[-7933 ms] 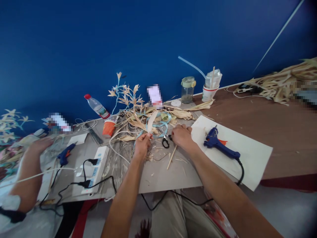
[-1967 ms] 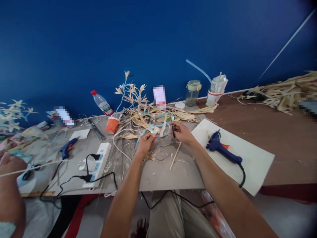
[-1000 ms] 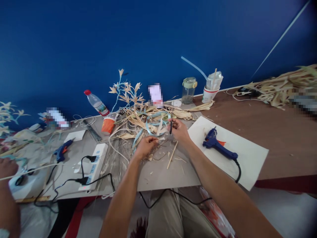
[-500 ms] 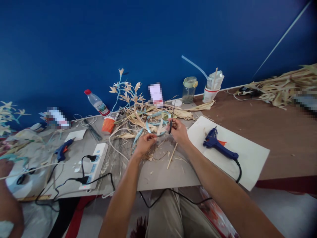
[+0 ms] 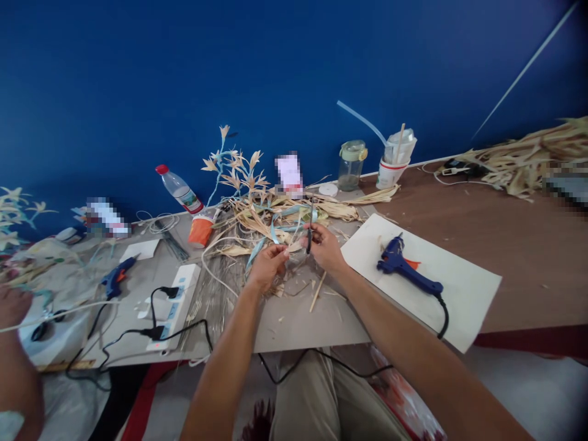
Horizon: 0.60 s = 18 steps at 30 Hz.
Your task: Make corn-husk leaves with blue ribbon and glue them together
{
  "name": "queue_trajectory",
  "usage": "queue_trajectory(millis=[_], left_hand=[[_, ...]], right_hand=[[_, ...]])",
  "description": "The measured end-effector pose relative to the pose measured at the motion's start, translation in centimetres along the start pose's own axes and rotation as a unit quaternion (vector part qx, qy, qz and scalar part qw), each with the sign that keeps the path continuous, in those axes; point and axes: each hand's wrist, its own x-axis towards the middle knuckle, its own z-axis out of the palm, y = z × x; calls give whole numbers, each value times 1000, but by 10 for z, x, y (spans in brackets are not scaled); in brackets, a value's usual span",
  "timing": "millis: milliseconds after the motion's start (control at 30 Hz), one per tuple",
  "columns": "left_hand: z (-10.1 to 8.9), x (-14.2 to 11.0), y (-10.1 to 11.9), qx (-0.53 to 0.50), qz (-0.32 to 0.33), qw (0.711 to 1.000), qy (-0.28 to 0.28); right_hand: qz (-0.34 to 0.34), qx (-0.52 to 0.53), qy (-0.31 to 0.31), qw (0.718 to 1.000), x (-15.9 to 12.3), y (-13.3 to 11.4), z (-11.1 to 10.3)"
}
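Note:
My right hand (image 5: 326, 246) is closed around a pair of dark scissors (image 5: 309, 236), their blades pointing up and away from me. Just left of it, the fingertips of my left hand (image 5: 270, 264) are pinched on a small pale husk strip (image 5: 294, 246), whose exact outline is blurred. Beyond both hands spreads a pile of dried corn husks (image 5: 335, 210) with light blue strips (image 5: 274, 231) among them. Husk scraps and a thin wooden stick (image 5: 317, 293) lie on the table below my right hand.
A blue glue gun (image 5: 408, 269) rests on a white board (image 5: 468, 294) at right. Left are a power strip (image 5: 177, 312), an orange cup (image 5: 200, 231), a tilted bottle (image 5: 181, 191) and another glue gun (image 5: 114, 278). Husk flowers (image 5: 234, 168) stand behind. A co-worker's hand (image 5: 13, 305) shows far left.
My right hand has shifted slightly left with the scissors, closer to my left hand. My left hand has turned a little, staying near the same spot. The co-worker's hand has moved slightly.

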Motion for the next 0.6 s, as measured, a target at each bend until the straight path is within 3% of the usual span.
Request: queue_trajectory(millis=[100,200,600], left_hand=[[3,1,-2,-6,14,1000,22],[4,1,0,-40,25,998,34],[3,-1,6,-114,27,993,20]], right_hand=[[-12,-7,18,1000,-2,3,5],[-10,-7,-2,1000,-5,4,10],[-58,-87,-35,994,-11,12,11]])
